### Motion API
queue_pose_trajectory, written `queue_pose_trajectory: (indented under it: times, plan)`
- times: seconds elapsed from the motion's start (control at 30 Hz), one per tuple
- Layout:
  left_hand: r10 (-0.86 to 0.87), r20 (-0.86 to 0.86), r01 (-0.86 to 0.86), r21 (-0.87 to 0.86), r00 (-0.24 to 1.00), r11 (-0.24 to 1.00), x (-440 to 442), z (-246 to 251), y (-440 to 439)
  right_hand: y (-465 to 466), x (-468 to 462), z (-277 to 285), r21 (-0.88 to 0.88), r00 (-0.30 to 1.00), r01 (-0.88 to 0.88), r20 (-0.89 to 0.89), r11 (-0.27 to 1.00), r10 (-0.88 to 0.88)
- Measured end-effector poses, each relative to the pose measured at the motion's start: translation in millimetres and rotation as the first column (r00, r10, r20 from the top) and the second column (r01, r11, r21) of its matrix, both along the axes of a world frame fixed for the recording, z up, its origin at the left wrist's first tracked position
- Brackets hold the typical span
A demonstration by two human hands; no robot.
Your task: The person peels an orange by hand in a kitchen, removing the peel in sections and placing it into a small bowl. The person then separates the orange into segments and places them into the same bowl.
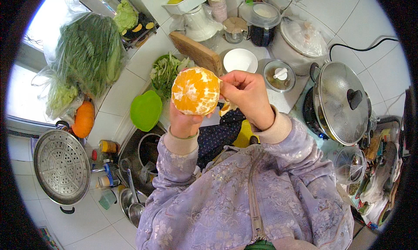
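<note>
A large peeled orange, with patches of white pith on its flesh, rests in my left hand, the fingers around its lower part and far side. My right hand is at the orange's right edge, thumb and forefinger pinched on a bit of its pith or peel. A piece of orange peel hangs just under the right hand. Beyond the hands a white bowl stands on the counter, beside a wooden cutting board.
A lidded pan sits on a cooker at the right. Left of the hands are a green plastic bowl, cut greens and a sink. A steamer tray, a pumpkin and bagged leafy vegetables lie further left.
</note>
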State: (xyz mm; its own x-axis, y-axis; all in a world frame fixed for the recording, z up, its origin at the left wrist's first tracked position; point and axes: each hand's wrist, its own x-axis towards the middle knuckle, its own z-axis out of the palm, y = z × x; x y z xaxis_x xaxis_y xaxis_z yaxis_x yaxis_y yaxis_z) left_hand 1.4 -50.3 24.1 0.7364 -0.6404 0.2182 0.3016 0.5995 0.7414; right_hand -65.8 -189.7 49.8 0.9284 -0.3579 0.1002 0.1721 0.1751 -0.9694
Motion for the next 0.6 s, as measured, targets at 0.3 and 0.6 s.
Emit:
queue_pose_trajectory:
  times: [0.3, 0.6]
  plan:
    - [0.204, -0.177, -0.215, -0.044, 0.963, 0.976, -5, 8, -8, 7, -2, 1, 0.191, 0.999, -0.007, 0.034, 0.982, 0.001]
    - [0.381, 0.155, -0.393, 0.049, 0.911, 0.918, -8, -1, -16, 4, 5, -6, 0.057, 0.999, 0.008, 0.04, 0.998, -0.01]
